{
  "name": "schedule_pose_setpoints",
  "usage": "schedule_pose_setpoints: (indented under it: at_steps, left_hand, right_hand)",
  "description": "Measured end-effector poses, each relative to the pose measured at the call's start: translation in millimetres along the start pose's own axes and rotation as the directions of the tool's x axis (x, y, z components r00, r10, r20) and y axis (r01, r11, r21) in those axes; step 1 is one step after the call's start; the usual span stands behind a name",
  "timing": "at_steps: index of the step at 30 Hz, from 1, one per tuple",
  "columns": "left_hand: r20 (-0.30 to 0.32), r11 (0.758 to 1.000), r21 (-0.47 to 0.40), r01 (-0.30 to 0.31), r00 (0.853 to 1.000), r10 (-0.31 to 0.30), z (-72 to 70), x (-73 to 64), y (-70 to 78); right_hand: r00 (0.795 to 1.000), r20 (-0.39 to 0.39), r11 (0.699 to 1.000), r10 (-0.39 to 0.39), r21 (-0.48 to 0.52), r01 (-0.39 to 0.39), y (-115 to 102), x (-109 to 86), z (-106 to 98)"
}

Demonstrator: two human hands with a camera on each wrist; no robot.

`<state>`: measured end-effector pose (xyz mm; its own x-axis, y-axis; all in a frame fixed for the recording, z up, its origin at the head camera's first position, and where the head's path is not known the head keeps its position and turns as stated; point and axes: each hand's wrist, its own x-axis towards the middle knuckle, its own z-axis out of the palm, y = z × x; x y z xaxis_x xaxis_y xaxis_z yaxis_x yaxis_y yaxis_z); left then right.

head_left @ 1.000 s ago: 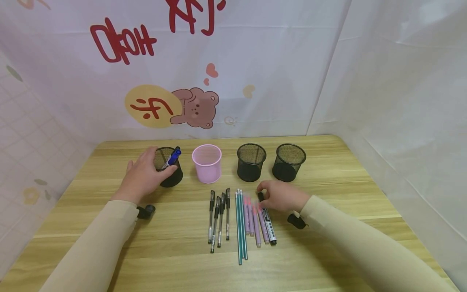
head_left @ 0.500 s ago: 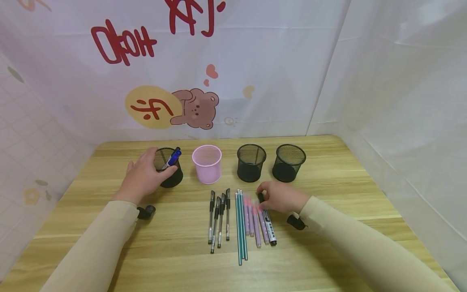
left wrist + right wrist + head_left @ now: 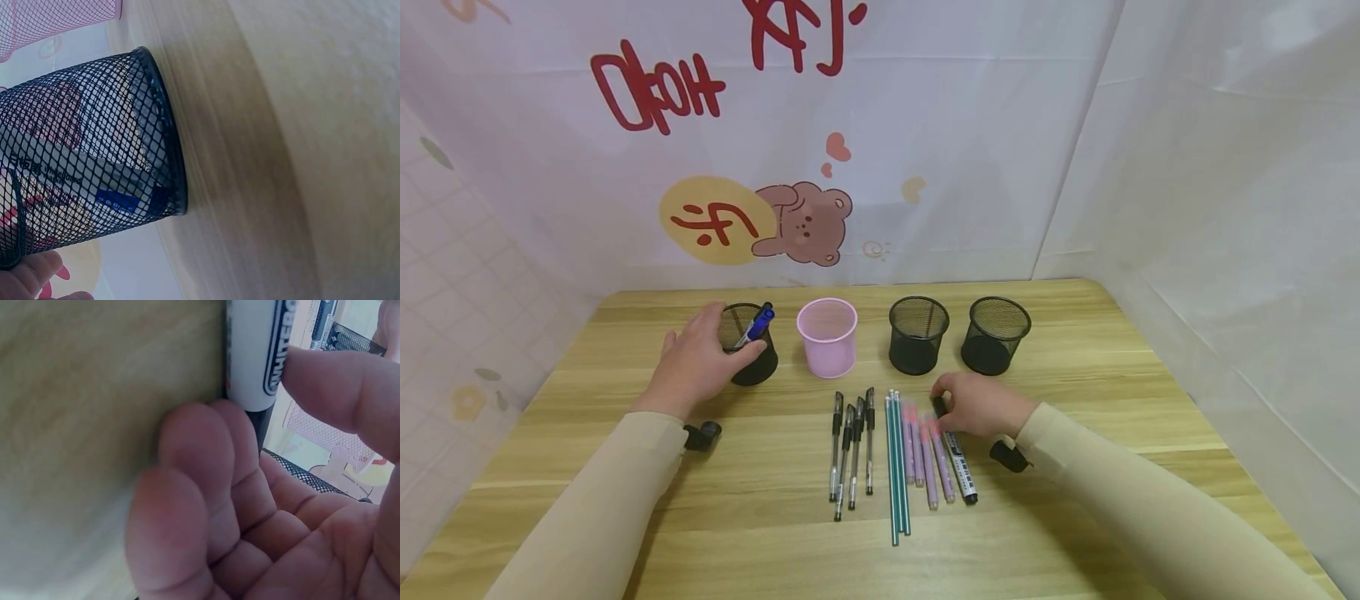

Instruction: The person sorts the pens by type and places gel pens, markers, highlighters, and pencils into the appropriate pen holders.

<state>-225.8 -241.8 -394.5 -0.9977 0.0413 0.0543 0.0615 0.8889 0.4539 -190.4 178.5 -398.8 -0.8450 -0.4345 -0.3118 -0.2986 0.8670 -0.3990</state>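
Note:
My left hand (image 3: pixel 698 360) holds the side of a black mesh pen cup (image 3: pixel 762 368) at the back left, thumb toward the front. Two markers stand in that cup, one with a blue cap (image 3: pixel 763 323) and one with a black end. Through the mesh in the left wrist view, a white marker barrel (image 3: pixel 69 164) shows inside. On the right, my right hand (image 3: pixel 981 404) pinches the upper end of a black-and-white whiteboard marker (image 3: pixel 961 473) lying on the table. The right wrist view has thumb and fingertips on either side of its barrel (image 3: pixel 253 356).
A pink mesh cup (image 3: pixel 827 354) and two black mesh cups (image 3: pixel 914 354) (image 3: pixel 988 354) line the back of the wooden table (image 3: pixel 760 533). Several black gel pens (image 3: pixel 855 450), green pencils (image 3: pixel 897 467) and pink-purple highlighters (image 3: pixel 928 467) lie in front of them. A printed cloth hangs behind.
The whiteboard marker's lower end has swung slightly right, away from the highlighters, and its label has turned a little. My left hand stays on the cup.

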Motion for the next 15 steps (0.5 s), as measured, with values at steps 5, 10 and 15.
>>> schedule_pose_setpoints:
  at_steps: [5, 10, 15]
  left_hand:
    - [-0.007, 1.0, 0.003, -0.004, 1.0, 0.004, 0.3, 0.3, -0.3]
    - [-0.016, 1.0, 0.004, -0.01, 1.0, 0.01, 0.9, 1.0, -1.5]
    - [-0.013, 1.0, 0.008, -0.009, 1.0, 0.009, 0.7, 0.6, -1.3]
  right_hand:
    - [1.0, 0.008, 1.0, 0.025, 0.002, -0.025, 1.3, 1.1, 0.0]
    - [0.999, 0.01, 0.999, 0.05, 0.018, -0.05, 2.1, 1.7, 1.1]
    - [0.999, 0.005, 0.999, 0.052, 0.011, -0.052, 0.8, 0.9, 1.0]
